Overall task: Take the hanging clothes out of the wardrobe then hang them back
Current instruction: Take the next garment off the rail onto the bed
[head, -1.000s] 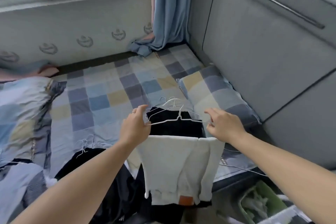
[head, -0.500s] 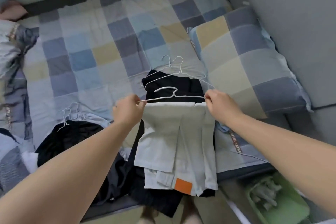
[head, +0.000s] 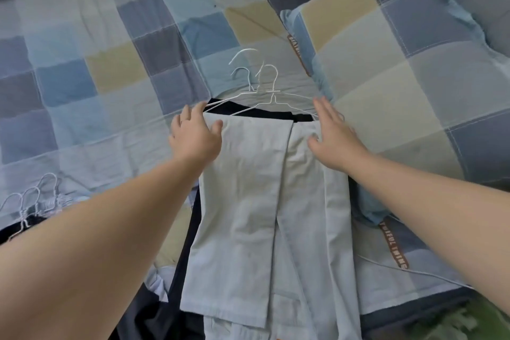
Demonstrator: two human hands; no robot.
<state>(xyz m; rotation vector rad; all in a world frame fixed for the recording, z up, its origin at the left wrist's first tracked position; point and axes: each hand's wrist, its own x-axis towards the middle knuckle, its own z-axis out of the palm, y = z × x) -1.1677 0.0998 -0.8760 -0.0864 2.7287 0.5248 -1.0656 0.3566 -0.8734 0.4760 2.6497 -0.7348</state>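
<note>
Pale folded trousers (head: pixel 256 201) flat on bed, atop dark garment (head: pixel 248 113); white wire hangers (head: pixel 265 85) at top.

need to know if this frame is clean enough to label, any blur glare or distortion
Head view: soft, even light, no glare or hard shadows; hanger hooks smeared, left hand and right hand slightly soft; wide lens swells the forearms at the lower edge and bends the quilt squares.

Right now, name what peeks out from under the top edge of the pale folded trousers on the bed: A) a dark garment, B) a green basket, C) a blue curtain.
A: a dark garment shows just above the pale trousers, under the wire hangers.
</note>
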